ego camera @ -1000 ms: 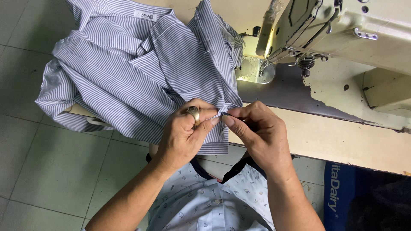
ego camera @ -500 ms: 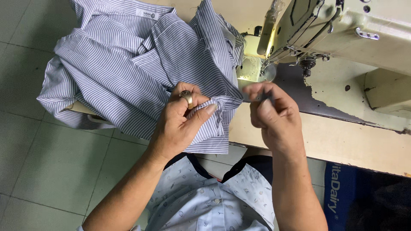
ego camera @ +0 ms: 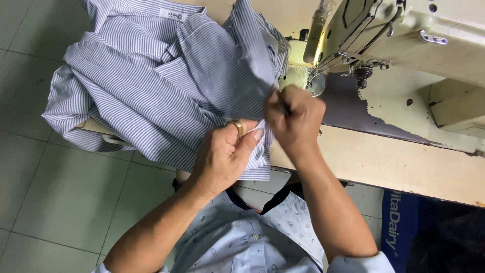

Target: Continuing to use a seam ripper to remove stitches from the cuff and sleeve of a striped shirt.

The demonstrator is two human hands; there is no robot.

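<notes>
Since the earlier frames the right hand (ego camera: pixel 295 121) has been lifted away from the left and raised towards the sewing machine (ego camera: pixel 404 35), carrying a fold of cloth up with it, while the left hand (ego camera: pixel 225 151) has stayed low on the hem.

Furthest left of the machine, the bulk of the striped shirt (ego camera: pixel 151 86) is heaped on the wooden table (ego camera: pixel 394 162), one part hanging over the table's near edge above the tiled floor (ego camera: pixel 45 202). Nearer the machine, the left hand, a ring (ego camera: pixel 237 126) on one finger, is closed on the shirt's lower edge, which is pinched between thumb and fingertips. Just beside the machine's needle area, the right hand is clenched on a raised flap of the same shirt; what lies inside the fist cannot be made out.

The step in hand is judged to be the stretching or aligning of a shirt edge between both hands. A taut, even edge and a steady double grip would seem to be called for next.

No containers are seen; a dark blue bag (ego camera: pixel 399 227) lies below the table, its contents hidden.
</notes>
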